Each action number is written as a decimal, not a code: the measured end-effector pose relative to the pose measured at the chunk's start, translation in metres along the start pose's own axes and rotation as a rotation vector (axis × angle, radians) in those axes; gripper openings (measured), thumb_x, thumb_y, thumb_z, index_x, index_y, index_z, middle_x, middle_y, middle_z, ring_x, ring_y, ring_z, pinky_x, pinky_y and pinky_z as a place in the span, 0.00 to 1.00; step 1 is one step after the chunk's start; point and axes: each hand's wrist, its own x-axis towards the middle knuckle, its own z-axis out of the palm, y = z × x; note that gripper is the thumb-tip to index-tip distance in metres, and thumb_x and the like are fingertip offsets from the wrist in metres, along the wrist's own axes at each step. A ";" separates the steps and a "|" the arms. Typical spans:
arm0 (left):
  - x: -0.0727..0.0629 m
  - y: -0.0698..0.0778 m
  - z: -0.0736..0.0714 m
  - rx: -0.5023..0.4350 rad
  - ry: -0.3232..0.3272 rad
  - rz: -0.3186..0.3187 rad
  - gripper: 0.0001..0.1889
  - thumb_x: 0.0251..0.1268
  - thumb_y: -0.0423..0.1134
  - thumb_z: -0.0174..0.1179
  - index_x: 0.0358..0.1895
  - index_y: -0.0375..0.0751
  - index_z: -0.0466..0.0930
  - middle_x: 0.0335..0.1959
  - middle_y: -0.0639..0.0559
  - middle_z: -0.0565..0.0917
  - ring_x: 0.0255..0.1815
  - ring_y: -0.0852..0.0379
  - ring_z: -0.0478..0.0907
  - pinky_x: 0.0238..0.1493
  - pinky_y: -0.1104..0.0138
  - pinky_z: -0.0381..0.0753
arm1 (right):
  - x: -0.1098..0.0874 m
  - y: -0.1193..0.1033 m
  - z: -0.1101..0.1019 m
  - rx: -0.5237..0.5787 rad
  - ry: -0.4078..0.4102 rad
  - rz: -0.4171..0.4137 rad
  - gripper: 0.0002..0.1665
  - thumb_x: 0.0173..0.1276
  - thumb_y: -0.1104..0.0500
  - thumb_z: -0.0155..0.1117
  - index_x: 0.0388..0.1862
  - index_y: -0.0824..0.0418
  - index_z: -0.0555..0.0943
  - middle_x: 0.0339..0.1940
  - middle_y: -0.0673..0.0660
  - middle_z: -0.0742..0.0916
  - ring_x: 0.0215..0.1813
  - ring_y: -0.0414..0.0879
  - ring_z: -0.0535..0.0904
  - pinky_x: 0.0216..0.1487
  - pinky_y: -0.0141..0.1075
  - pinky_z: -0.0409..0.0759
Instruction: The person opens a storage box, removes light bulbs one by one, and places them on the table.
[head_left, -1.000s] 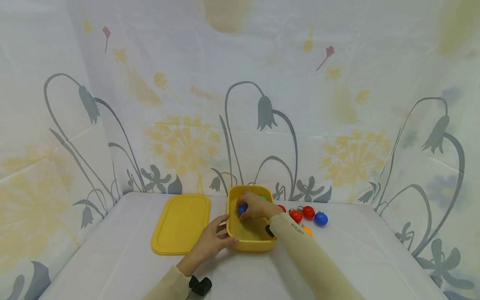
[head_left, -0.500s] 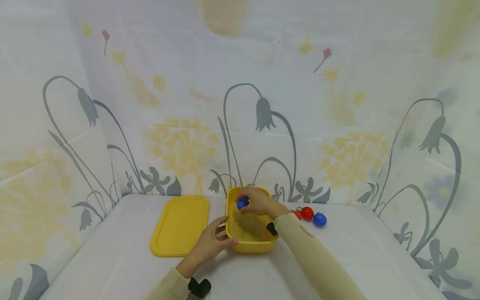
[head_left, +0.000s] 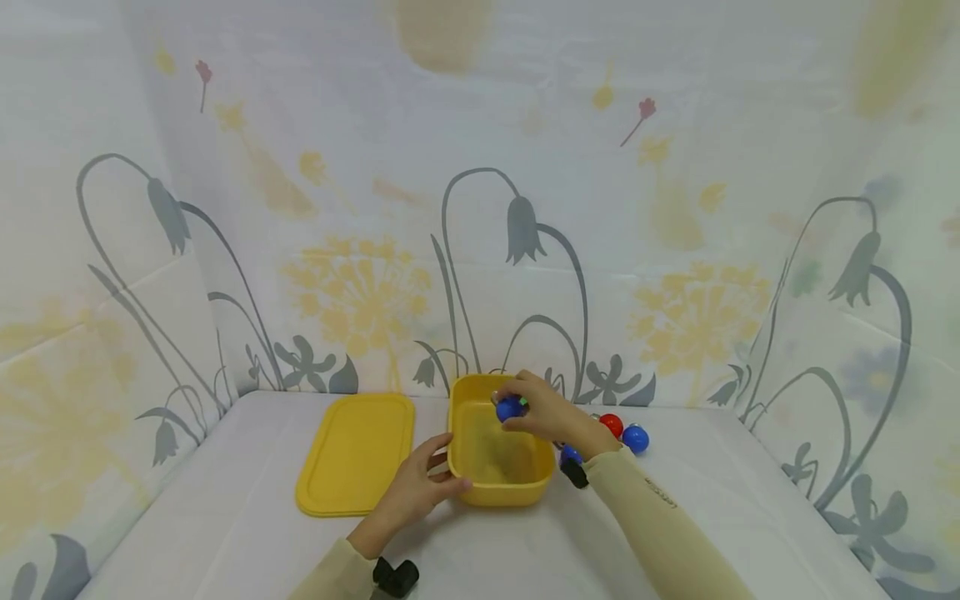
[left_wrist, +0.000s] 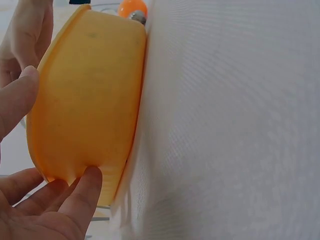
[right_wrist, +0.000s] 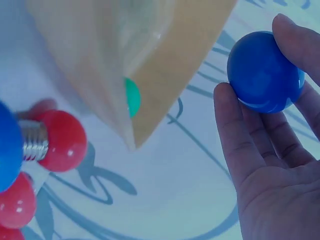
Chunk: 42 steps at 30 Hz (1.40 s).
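Note:
My right hand (head_left: 551, 410) holds a blue light bulb (right_wrist: 265, 72) by its round glass, between thumb and fingertips, above the right part of a yellow plastic box (head_left: 501, 495). The bulb's base is hidden in the right wrist view. Inside the box, a green bulb (right_wrist: 131, 96) shows partly past its wall. My left hand (head_left: 412, 492) grips the box's near left corner, thumb on the near side and fingers (left_wrist: 90, 190) against the left wall, as the left wrist view also shows.
A yellow lid (head_left: 356, 454) lies left of the box. Right of it are more bulbs: a red bulb (head_left: 611, 424), a blue bulb (head_left: 636, 438), another blue bulb (head_left: 571, 455) by the right wrist, and an orange bulb (left_wrist: 132, 7). A patterned cloth backdrop (head_left: 480, 275) stands behind.
The right hand has moved up and to the right with the blue bulb, from low inside the box to above its right part. The left hand has stayed on the box.

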 end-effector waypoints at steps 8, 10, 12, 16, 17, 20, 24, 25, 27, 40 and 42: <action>0.000 -0.003 0.001 -0.002 0.001 0.016 0.45 0.55 0.40 0.70 0.72 0.29 0.54 0.70 0.30 0.60 0.64 0.36 0.69 0.54 0.60 0.79 | -0.036 0.017 -0.014 0.012 0.067 -0.022 0.22 0.61 0.54 0.71 0.53 0.55 0.80 0.50 0.48 0.75 0.47 0.44 0.74 0.50 0.38 0.81; -0.001 -0.002 0.001 -0.006 0.000 0.017 0.45 0.56 0.40 0.70 0.72 0.29 0.53 0.70 0.30 0.60 0.64 0.35 0.68 0.55 0.60 0.79 | -0.045 0.022 -0.018 0.019 0.086 -0.032 0.22 0.60 0.54 0.71 0.53 0.56 0.80 0.50 0.50 0.76 0.47 0.44 0.74 0.50 0.38 0.82; -0.001 -0.001 0.000 -0.013 -0.001 0.013 0.45 0.56 0.40 0.70 0.72 0.29 0.53 0.70 0.30 0.60 0.65 0.35 0.67 0.55 0.60 0.79 | -0.053 0.028 -0.021 0.018 0.109 -0.038 0.21 0.60 0.56 0.72 0.52 0.56 0.80 0.49 0.50 0.76 0.47 0.45 0.75 0.50 0.39 0.82; -0.002 0.002 0.000 -0.021 -0.001 0.010 0.44 0.56 0.38 0.69 0.72 0.29 0.53 0.70 0.30 0.60 0.65 0.35 0.67 0.56 0.59 0.78 | -0.069 0.041 -0.027 -0.014 0.161 -0.035 0.21 0.58 0.57 0.73 0.51 0.56 0.80 0.48 0.49 0.77 0.48 0.45 0.75 0.50 0.39 0.82; -0.002 0.003 0.000 -0.022 0.000 0.009 0.44 0.56 0.38 0.69 0.72 0.29 0.53 0.70 0.30 0.60 0.65 0.35 0.67 0.56 0.59 0.78 | -0.074 0.044 -0.028 -0.027 0.175 -0.034 0.21 0.58 0.57 0.73 0.51 0.56 0.80 0.48 0.49 0.77 0.48 0.45 0.76 0.50 0.39 0.82; -0.004 0.010 0.001 -0.021 -0.002 0.009 0.43 0.57 0.36 0.68 0.71 0.27 0.53 0.69 0.28 0.59 0.64 0.34 0.67 0.56 0.57 0.78 | -0.087 0.053 -0.030 -0.048 0.206 -0.024 0.22 0.57 0.57 0.74 0.50 0.56 0.80 0.47 0.50 0.78 0.47 0.46 0.76 0.49 0.43 0.82; -0.008 0.017 0.002 -0.028 -0.001 0.012 0.42 0.57 0.35 0.68 0.71 0.26 0.53 0.69 0.26 0.59 0.64 0.32 0.66 0.56 0.56 0.78 | -0.102 0.065 -0.032 -0.074 0.235 0.011 0.22 0.56 0.57 0.75 0.50 0.55 0.80 0.46 0.50 0.78 0.45 0.47 0.76 0.49 0.46 0.82; -0.007 0.017 0.002 -0.027 0.001 0.014 0.43 0.57 0.35 0.69 0.71 0.26 0.53 0.69 0.27 0.59 0.64 0.32 0.66 0.56 0.57 0.78 | -0.106 0.069 -0.032 -0.073 0.241 0.021 0.22 0.55 0.57 0.75 0.50 0.55 0.80 0.44 0.50 0.78 0.45 0.47 0.76 0.48 0.46 0.82; -0.005 0.011 0.002 -0.025 0.006 0.023 0.43 0.57 0.36 0.69 0.71 0.27 0.53 0.69 0.27 0.59 0.65 0.33 0.67 0.56 0.58 0.78 | -0.112 0.075 -0.032 -0.073 0.255 0.022 0.22 0.55 0.58 0.75 0.50 0.56 0.80 0.44 0.50 0.78 0.45 0.47 0.76 0.48 0.47 0.82; -0.002 0.003 0.001 -0.013 0.013 0.032 0.44 0.56 0.37 0.69 0.72 0.28 0.52 0.69 0.28 0.59 0.64 0.34 0.67 0.56 0.57 0.78 | -0.141 0.101 -0.034 0.011 0.241 0.112 0.21 0.56 0.64 0.73 0.49 0.63 0.80 0.47 0.57 0.80 0.46 0.52 0.79 0.48 0.45 0.83; -0.002 0.003 0.002 -0.007 0.011 0.033 0.44 0.57 0.37 0.69 0.72 0.28 0.52 0.69 0.28 0.59 0.64 0.34 0.67 0.56 0.57 0.78 | -0.143 0.106 -0.032 0.032 0.240 0.119 0.21 0.55 0.65 0.73 0.49 0.64 0.80 0.47 0.57 0.80 0.46 0.52 0.79 0.48 0.43 0.83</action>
